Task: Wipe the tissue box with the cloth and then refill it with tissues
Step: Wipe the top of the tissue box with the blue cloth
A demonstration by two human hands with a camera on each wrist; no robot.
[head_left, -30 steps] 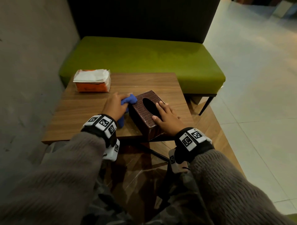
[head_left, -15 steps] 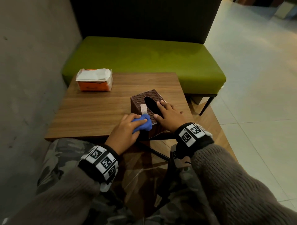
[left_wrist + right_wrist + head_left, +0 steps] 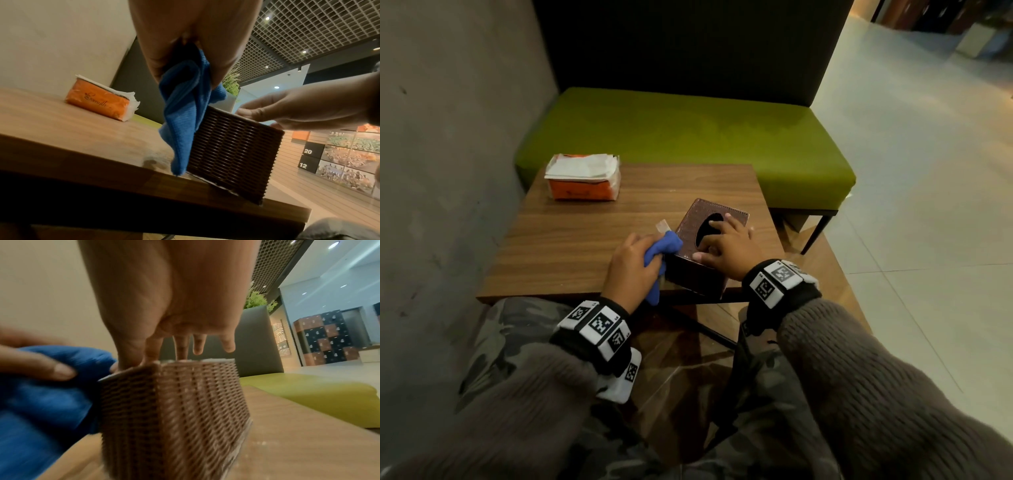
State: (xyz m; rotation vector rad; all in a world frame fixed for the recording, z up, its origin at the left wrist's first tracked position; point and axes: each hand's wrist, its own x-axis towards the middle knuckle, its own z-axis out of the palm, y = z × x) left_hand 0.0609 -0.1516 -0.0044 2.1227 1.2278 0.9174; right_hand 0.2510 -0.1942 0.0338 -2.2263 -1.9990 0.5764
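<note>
The square brown tissue box [image 3: 232,151] has a ribbed, woven-looking matt surface. The blue cloth [image 3: 185,113] is a soft fine-ribbed fabric. The brown wooden table [image 3: 571,240] shows smooth grain. The orange tissue pack [image 3: 98,104] is glossy plastic holding white paper.

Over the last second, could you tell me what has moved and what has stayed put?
The left hand, gripping the blue cloth, went from the tissue box's far left side to its near corner, then back onto the left face. The box turned slightly on the table. The right hand stayed pressing on the box top, and the orange tissue pack did not move.
</note>
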